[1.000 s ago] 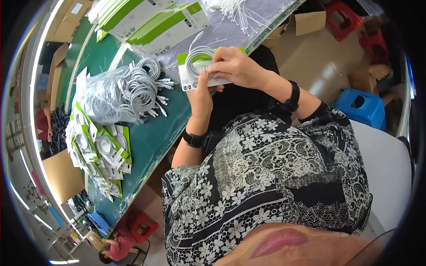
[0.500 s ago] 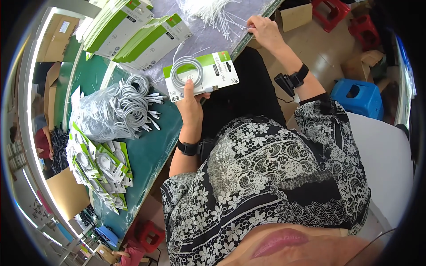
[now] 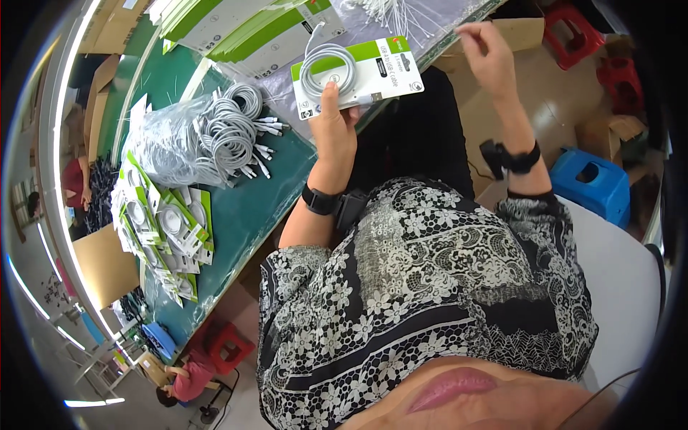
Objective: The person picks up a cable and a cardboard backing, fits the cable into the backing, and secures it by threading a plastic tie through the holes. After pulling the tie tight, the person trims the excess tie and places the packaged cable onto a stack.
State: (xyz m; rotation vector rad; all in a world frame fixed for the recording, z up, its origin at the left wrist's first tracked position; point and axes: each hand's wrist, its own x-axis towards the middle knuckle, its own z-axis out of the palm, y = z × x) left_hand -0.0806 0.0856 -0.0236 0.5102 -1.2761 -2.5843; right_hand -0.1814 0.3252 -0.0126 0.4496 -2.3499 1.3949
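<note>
Left hand (image 3: 333,136) gripping a card (image 3: 367,75), thumb over its coiled cable (image 3: 350,70), right hand (image 3: 491,61) near white ties (image 3: 390,14), fingers curled, grip unclear, bagged cables (image 3: 218,140) on table (image 3: 251,208)

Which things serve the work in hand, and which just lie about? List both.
Likely in the job:
- held card
- cable on it
- cable pile
- card stacks
- packed cables
- white strands

Apparently just lying about:
- blue stool
- red stools
- carton

Green table (image 3: 247,208), pale purple sheet (image 3: 453,14) over its far end. On the green: clear plastic bag (image 3: 161,147), gray cable coils (image 3: 228,140) at its mouth; against it, an untidy heap of carded cables (image 3: 168,226). Far end: stacked green-and-white cards (image 3: 276,36); loose white ties (image 3: 390,16) on the sheet.
</note>
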